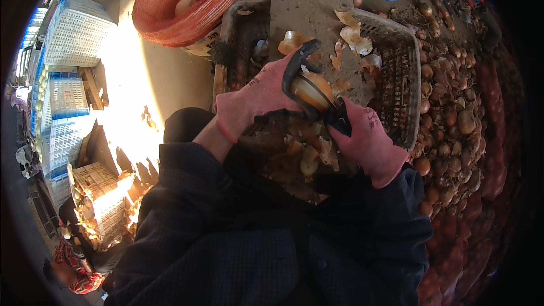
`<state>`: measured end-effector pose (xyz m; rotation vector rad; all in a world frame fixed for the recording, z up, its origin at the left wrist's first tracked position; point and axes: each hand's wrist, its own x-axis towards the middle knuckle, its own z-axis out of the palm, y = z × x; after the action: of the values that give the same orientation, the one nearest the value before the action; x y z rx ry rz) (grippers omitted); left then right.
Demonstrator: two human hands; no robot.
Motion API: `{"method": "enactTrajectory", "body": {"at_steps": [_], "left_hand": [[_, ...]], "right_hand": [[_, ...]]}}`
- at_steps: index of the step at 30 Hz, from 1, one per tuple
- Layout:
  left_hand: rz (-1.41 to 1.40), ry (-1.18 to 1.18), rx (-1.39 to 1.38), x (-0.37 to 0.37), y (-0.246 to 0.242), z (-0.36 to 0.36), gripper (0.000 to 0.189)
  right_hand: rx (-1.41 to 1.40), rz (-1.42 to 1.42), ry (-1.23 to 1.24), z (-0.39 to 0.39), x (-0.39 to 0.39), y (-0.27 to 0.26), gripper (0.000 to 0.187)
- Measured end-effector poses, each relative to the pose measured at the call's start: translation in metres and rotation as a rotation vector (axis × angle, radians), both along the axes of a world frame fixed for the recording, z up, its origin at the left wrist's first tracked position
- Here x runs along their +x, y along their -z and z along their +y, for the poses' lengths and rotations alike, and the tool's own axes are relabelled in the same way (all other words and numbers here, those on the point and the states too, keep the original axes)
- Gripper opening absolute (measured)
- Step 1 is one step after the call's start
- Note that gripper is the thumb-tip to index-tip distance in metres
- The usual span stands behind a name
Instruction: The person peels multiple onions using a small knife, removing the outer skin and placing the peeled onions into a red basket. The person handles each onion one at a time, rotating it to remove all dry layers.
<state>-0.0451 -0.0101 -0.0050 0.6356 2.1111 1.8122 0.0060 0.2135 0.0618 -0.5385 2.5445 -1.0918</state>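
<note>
My left hand (pixel 272 85), in a pink knit glove with a black-coated palm and fingers, is wrapped around a yellow onion (pixel 314 91) above the board. My right hand (pixel 365 136), gloved alike, grips a small knife (pixel 325 95) whose thin dark blade lies across the onion's side. The handle is mostly hidden in the fist. Beneath both hands, a worn flat board (pixel 310 0) spans a dirty plastic crate (pixel 414 93). Papery onion skins (pixel 357 38) are scattered on the board, and more peelings (pixel 310 159) lie below my hands.
A red mesh bag (pixel 187 36) lines a bucket at upper left, with pale onions inside. Unpeeled onions (pixel 450 136) are heaped at right beside red mesh sacks (pixel 493 119). Blue and white crates (pixel 76 34) stand at left. Another person (pixel 74 270) is at lower left.
</note>
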Motion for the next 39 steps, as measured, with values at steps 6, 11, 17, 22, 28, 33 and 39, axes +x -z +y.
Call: {"method": "enactTrajectory", "body": {"at_steps": [6,11,17,22,28,33,39], "left_hand": [[-0.115,0.031,-0.058,-0.001,-0.015,-0.003,0.099],[-0.104,0.0,0.005,-0.004,-0.004,-0.005,0.103],[-0.231,-0.072,0.152,-0.007,-0.003,-0.01,0.09],[-0.115,-0.044,0.039,-0.005,-0.006,-0.012,0.087],[-0.233,-0.017,0.155,-0.003,-0.001,-0.008,0.087],[-0.238,-0.019,0.114,-0.005,0.002,-0.008,0.088],[-0.236,-0.063,0.124,-0.002,0.002,-0.004,0.086]], "right_hand": [[0.002,0.059,0.038,0.015,0.021,0.011,0.047],[0.128,0.087,0.097,0.041,0.064,0.038,0.052],[0.142,0.062,0.186,0.047,0.071,0.036,0.053],[0.133,0.114,0.216,0.024,0.06,0.016,0.05],[0.231,0.027,0.153,0.013,0.055,0.011,0.047],[0.222,0.041,0.164,0.012,0.057,0.01,0.046],[0.242,0.034,0.174,0.009,0.057,0.012,0.044]]}}
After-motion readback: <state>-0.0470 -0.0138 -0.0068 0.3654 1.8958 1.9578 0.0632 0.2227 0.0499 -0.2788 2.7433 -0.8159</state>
